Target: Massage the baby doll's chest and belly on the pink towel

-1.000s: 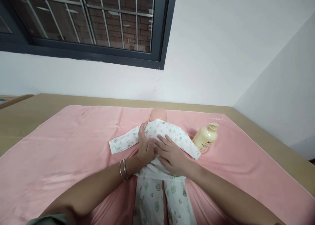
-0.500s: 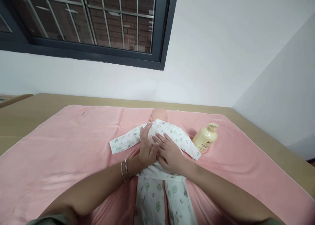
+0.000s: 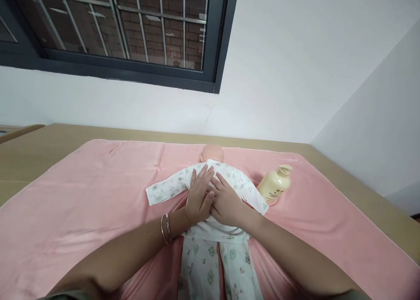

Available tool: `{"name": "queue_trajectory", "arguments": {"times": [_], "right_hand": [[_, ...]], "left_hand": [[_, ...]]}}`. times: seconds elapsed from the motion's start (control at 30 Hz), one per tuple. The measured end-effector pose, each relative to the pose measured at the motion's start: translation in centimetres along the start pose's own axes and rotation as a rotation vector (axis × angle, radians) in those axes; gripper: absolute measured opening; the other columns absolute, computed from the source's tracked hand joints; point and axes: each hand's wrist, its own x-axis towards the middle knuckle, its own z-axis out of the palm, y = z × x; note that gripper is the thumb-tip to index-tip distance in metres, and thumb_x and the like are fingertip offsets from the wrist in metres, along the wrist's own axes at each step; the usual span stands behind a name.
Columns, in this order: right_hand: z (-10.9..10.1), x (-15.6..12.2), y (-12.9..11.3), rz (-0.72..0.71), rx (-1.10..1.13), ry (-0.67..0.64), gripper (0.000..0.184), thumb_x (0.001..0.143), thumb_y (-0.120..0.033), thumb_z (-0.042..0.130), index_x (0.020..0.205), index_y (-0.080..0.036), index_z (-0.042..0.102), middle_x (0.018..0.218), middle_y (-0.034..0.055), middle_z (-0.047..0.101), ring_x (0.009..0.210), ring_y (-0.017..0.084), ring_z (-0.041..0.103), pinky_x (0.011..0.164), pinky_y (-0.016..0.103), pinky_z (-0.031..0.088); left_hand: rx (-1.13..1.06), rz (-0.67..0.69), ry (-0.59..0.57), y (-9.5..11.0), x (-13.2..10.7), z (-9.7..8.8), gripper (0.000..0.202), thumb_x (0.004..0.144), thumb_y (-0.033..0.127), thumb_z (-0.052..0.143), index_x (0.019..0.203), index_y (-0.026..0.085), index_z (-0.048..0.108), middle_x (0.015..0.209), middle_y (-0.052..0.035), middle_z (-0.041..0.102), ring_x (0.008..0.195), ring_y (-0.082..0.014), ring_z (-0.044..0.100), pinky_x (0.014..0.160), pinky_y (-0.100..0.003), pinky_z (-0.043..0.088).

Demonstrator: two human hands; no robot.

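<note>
A baby doll point(image 3: 211, 154) lies stretched out on a pink blanket, its head away from me and no face showing. It wears a white printed top point(image 3: 172, 187) and matching trousers point(image 3: 201, 265). My left hand point(image 3: 198, 200), with two bangles at the wrist, rests on the middle of the doll's top with its fingers extended. My right hand point(image 3: 228, 204) lies flat beside it, fingers spread, its fingertips meeting or overlapping the left hand. Neither hand grips anything. The cloth under both palms is hidden.
A pale yellow pump bottle point(image 3: 274, 185) leans or stands tilted by the doll's right-side sleeve. The pink blanket point(image 3: 98, 204) covers most of the wooden table point(image 3: 42, 153). Behind rise a white wall point(image 3: 269, 72) and a dark-framed barred window point(image 3: 131, 68).
My left hand has tipped down from a raised, edge-on pose, its fingers coming right and flatter onto the doll's top. The right hand has shifted slightly. Doll and bottle keep their places.
</note>
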Motion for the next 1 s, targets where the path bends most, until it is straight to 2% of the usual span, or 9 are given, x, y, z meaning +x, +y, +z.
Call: {"name": "queue_trajectory", "arguments": {"times": [0.13, 0.27, 0.33, 0.5, 0.63, 0.73, 0.8, 0.9, 1.0], "right_hand": [[-0.6, -1.5, 2.8, 0.025, 0.081, 0.016, 0.037, 0.095, -0.03, 0.046, 0.13, -0.03, 0.059, 0.146, 0.0024, 0.049, 0.144, 0.024, 0.028, 0.118, 0.053, 0.017], [0.0, 1.1, 3.9, 0.405, 0.058, 0.065, 0.049, 0.096, -0.031, 0.041, 0.143, -0.019, 0.045, 0.153, 0.0123, 0.035, 0.143, 0.028, 0.027, 0.115, 0.056, 0.021], [0.4, 2.5, 3.1, 0.493, 0.009, 0.057, 0.057, 0.092, -0.03, 0.046, 0.146, -0.012, 0.04, 0.154, 0.0176, 0.033, 0.144, 0.032, 0.025, 0.115, 0.057, 0.019], [0.6, 1.4, 0.7, 0.191, -0.017, 0.051, 0.055, 0.082, -0.024, 0.057, 0.137, -0.023, 0.054, 0.153, 0.0079, 0.038, 0.146, 0.033, 0.016, 0.118, 0.057, 0.007], [0.9, -1.8, 1.8, 0.055, 0.123, 0.119, 0.036, 0.089, -0.026, 0.049, 0.121, -0.028, 0.066, 0.141, 0.0032, 0.054, 0.143, 0.026, 0.029, 0.117, 0.055, 0.018], [1.6, -2.4, 3.1, 0.24, 0.214, 0.289, 0.039, 0.094, -0.024, 0.04, 0.123, -0.027, 0.064, 0.135, 0.006, 0.06, 0.136, 0.023, 0.043, 0.115, 0.054, 0.026], [2.1, -1.7, 3.6, 0.448, 0.232, 0.346, 0.042, 0.095, -0.027, 0.038, 0.131, -0.022, 0.059, 0.142, 0.0096, 0.052, 0.138, 0.025, 0.04, 0.115, 0.054, 0.026], [2.4, 0.0, 3.8, 0.672, 0.243, 0.275, 0.053, 0.097, -0.035, 0.036, 0.144, -0.012, 0.042, 0.154, 0.0163, 0.032, 0.145, 0.028, 0.024, 0.116, 0.053, 0.024], [2.5, 1.2, 3.8, 0.742, 0.214, 0.211, 0.059, 0.098, -0.038, 0.033, 0.148, -0.006, 0.031, 0.157, 0.0197, 0.022, 0.147, 0.03, 0.013, 0.117, 0.053, 0.018]], "left_hand": [[-0.001, -0.043, 0.031, 0.0, 0.1, 0.4, 0.053, 0.099, 0.034, 0.028, 0.15, 0.021, 0.024, 0.153, -0.0133, 0.037, 0.146, -0.0263, 0.025, 0.118, -0.057, 0.011], [0.019, -0.018, 0.005, 0.2, 0.4, 0.3, 0.051, 0.099, 0.031, 0.03, 0.149, 0.021, 0.028, 0.151, -0.0128, 0.04, 0.146, -0.0254, 0.024, 0.119, -0.055, 0.014], [0.022, -0.042, -0.007, 0.3, 0.4, 0.1, 0.05, 0.099, 0.032, 0.028, 0.148, 0.021, 0.031, 0.151, -0.0129, 0.04, 0.147, -0.0263, 0.022, 0.119, -0.056, 0.014], [-0.019, -0.049, 0.017, 0.3, 0.3, -0.1, 0.052, 0.1, 0.036, 0.024, 0.148, 0.019, 0.03, 0.154, -0.0143, 0.034, 0.146, -0.0273, 0.022, 0.119, -0.057, 0.014], [-0.077, -0.095, 0.086, -0.2, 0.1, 0.5, 0.051, 0.1, 0.039, 0.026, 0.147, 0.019, 0.032, 0.153, -0.0141, 0.035, 0.145, -0.0273, 0.026, 0.119, -0.056, 0.016], [-0.176, -0.366, 0.167, -0.8, 0.2, 1.2, 0.052, 0.099, 0.044, 0.027, 0.145, 0.021, 0.034, 0.153, -0.0129, 0.036, 0.143, -0.0263, 0.031, 0.118, -0.052, 0.022], [-0.197, -0.525, 0.192, -1.2, 0.5, 1.6, 0.051, 0.099, 0.044, 0.028, 0.145, 0.022, 0.034, 0.153, -0.0121, 0.036, 0.142, -0.0258, 0.032, 0.119, -0.051, 0.023], [-0.087, -0.515, 0.103, -1.8, 0.8, 1.9, 0.053, 0.097, 0.043, 0.036, 0.144, 0.02, 0.036, 0.154, -0.0139, 0.033, 0.145, -0.0284, 0.024, 0.12, -0.054, 0.016], [0.023, -0.419, 0.0, -2.2, 0.9, 2.0, 0.053, 0.094, 0.042, 0.042, 0.143, 0.02, 0.04, 0.154, -0.0149, 0.034, 0.147, -0.0309, 0.02, 0.119, -0.057, 0.013]]}}
